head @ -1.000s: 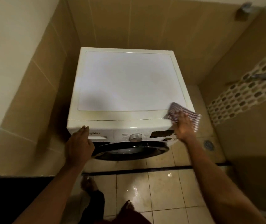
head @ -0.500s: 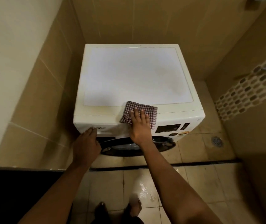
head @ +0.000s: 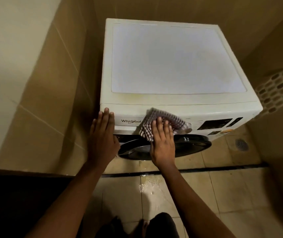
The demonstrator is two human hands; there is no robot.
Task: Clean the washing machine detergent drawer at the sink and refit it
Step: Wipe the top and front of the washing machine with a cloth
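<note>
Where the beige tiled wall meets the white box-shaped front-loading washing machine, the left hand is laid flat against the machine's front left corner. Its fingers are straight and together, and nothing is gripped by it.

Just to its right, the white plastic detergent drawer, marked with the brand logo, is seated flush in its slot. Its compartments are hidden, so their contents cannot be told.

Next along, a red-and-white checked cloth is pressed against the front panel by the right hand. The fingers are spread flat over the cloth rather than curled round it. The cloth's right edge is lapped over the silver round control dial. Below, the black round door is shut and the drum cannot be seen into. Further right lie the dark display panel and, on the wet tiled floor, a round metal floor drain.

Compared with half a second ago, the cloth has been brought down from the top front edge onto the panel face. The left fingertips have been raised to the top edge.
</note>
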